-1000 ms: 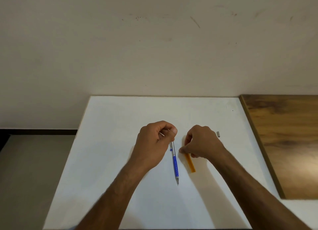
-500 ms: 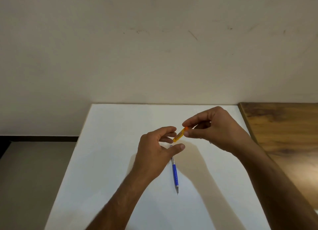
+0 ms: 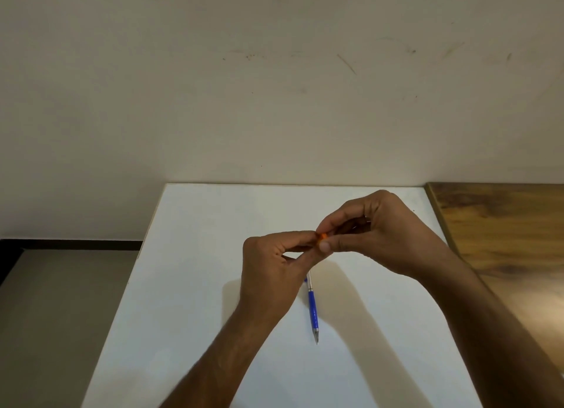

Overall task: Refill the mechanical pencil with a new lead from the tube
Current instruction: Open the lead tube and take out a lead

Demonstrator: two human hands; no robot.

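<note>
On white table (image 3: 189,285), both hands raised mid-air w/ fingertips meeting: right hand (image 3: 378,233) & left hand (image 3: 274,264) each pinch an end of the orange lead tube (image 3: 322,236), mostly hidden. Blue mech. pencil (image 3: 313,311) lies flat below, tip toward camera, untouched.

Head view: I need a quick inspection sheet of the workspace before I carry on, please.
Surface: white rectangular tabletop, plain, lit from above.
Job's things: blue and silver mechanical pencil lies flat on the tabletop, tip toward the person, upper end hidden behind the left hand; small orange plastic lead tube held above the table, mostly hidden by fingers.
Clutter: nothing seen.
Grippers: left hand and right hand both pinch the lead tube at their fingertips.
Cables: nothing seen.
Surroundings: scuffed beige wall behind; brown wooden panel at the right; grey floor at the left.
</note>
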